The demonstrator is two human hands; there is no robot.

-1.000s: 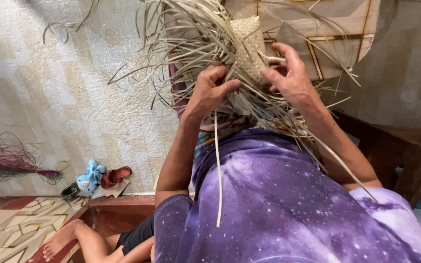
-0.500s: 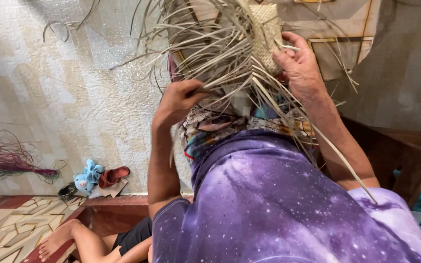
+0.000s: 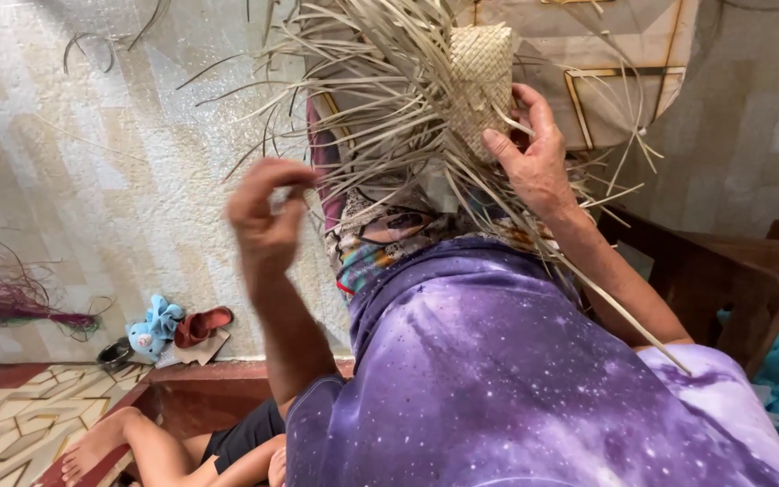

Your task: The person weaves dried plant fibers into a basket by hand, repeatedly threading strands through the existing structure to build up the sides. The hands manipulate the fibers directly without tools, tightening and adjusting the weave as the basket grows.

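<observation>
- Head view: a half-woven piece [image 3: 480, 77] of pale strips is held up at upper centre of the frame, its loose strips [image 3: 362, 108] fanning out to the left and downward.
- The right hand [image 3: 534, 158] is closed on the woven block's lower edge, thumb on the near face and fingers wrapped behind.
- The left hand [image 3: 268, 212], left of centre, is pinched shut, thumb against fingertips; a single strip seems to be caught in the pinch, though motion blur leaves this uncertain.
- A risk is judged here: a strip pulled too hard or at a sharp angle could split or slip out of the weave, and the crossing loose ends could be snagged by the moving hand.
- Compared with half a second ago, the left hand has been drawn lower and further left, away from the bundle, while the right hand has stayed on the block.
- Lower left of the frame: a blue toy [image 3: 151, 329], a red sandal [image 3: 202, 325] and a purple fibre bundle [image 3: 11, 302] lie on the floor.
</observation>
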